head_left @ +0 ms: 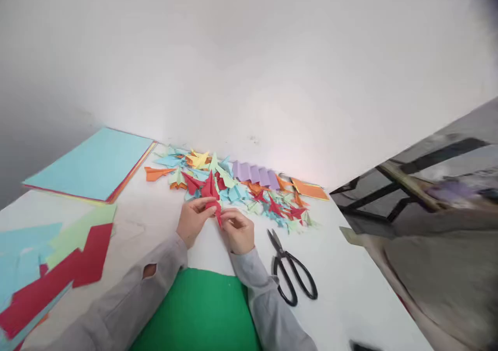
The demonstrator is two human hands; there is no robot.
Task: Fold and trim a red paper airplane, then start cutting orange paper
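In the head view, both hands meet over the white table (350,268), just in front of a heap of folded paper shapes. The left hand (193,220) is closed in a pinch: its fingers press on a small red paper (213,199) from the left side. The right hand (240,231) is also curled, and its fingertips hold the lower part of the same red paper. The paper stands up between the two hands, with a pointed tip upward, and it is close to the near edge of the heap (237,185). Both arms wear grey sleeves.

The heap has pieces in blue, red, orange, yellow and green, and a purple pleated strip (254,173) lies at its far side. An orange sheet (310,189) lies to the right of the heap. Black scissors (292,268) lie flat on the table just right of the right hand, apart from it, with the blades shut. A green sheet (198,309) lies under the forearms. To the far left there is a stack (93,165) of sheets with a blue one on top, and nearer left lie cut scraps (58,273) in red, green and blue.
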